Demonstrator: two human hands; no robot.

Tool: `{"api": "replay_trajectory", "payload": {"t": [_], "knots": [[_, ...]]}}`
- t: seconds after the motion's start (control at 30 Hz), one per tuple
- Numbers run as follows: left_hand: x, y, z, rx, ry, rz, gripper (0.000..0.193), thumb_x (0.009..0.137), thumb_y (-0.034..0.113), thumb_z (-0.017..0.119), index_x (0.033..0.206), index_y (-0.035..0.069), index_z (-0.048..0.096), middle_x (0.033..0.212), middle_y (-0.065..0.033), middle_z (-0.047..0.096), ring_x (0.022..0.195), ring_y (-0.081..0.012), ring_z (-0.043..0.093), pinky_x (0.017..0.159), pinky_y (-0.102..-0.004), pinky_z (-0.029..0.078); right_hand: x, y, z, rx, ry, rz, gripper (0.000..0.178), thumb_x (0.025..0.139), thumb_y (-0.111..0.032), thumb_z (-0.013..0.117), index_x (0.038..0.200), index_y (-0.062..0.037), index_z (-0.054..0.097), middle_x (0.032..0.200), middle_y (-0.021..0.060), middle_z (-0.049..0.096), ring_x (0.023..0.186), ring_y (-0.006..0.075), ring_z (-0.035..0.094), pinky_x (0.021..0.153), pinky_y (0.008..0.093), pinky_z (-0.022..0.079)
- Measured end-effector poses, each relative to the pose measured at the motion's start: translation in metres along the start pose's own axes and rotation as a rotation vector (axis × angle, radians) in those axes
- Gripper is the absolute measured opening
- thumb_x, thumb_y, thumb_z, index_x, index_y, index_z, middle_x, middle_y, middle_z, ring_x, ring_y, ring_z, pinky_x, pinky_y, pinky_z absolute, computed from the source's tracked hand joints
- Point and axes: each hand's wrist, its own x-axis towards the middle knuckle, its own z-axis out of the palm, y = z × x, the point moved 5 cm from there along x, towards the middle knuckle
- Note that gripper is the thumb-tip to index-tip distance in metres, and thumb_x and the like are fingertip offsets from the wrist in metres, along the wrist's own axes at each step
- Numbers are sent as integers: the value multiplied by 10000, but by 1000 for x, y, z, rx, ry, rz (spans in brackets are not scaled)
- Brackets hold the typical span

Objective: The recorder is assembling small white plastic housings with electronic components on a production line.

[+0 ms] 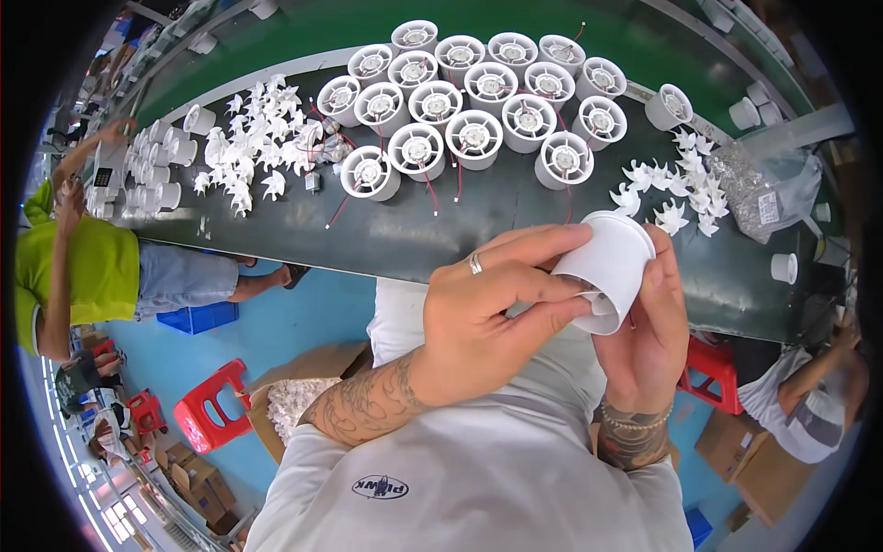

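Note:
Both hands hold a white cup-shaped fan housing (609,262) over the table's near edge, tilted with its open end toward my left hand. My right hand (655,322) wraps the housing from the right, fingers along its outer wall. My left hand (506,308), with a ring on one finger, lays a finger on the outside. Its thumb and another finger reach into the opening; what they pinch inside is mostly hidden. Beyond the hands, several similar housings (474,135) stand with spoked fronts up, some with red wires. White fan blades (671,219) lie to the right.
More white fan blades (262,138) are heaped at left, with small motors (322,145) beside them. A clear bag of small parts (759,198) sits at right. One person in a yellow-green shirt (87,267) is at left. Red stools (213,405) and an open carton (285,409) stand below.

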Motion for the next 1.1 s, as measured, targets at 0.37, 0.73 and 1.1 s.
{"api": "replay_trajectory", "payload": {"t": [0.37,0.73,1.1], "knots": [[2,-1,-5,-138,-50,-27,151,708,-118,749,793,-61,639,1202,-298,600,1065,-306,645,887,-390,540,2,2,-4,43,-46,-24,364,998,-238,480,1289,-31,405,1243,176,539,1115,279,578,933,420,497],[2,-12,1,-478,40,-217,265,747,-121,710,979,-32,618,1342,-263,502,1184,-285,563,975,-411,482,2,1,-16,-53,-89,-49,369,986,-251,513,1265,-28,420,1215,173,556,1082,256,593,932,394,492],[26,-17,8,-10,-267,-199,502,762,24,731,1242,6,584,1297,-182,580,1084,-229,632,910,-335,511,11,7,-25,-10,68,65,380,1005,-291,455,1256,-6,455,1183,151,569,1063,258,595,891,390,513]]}}
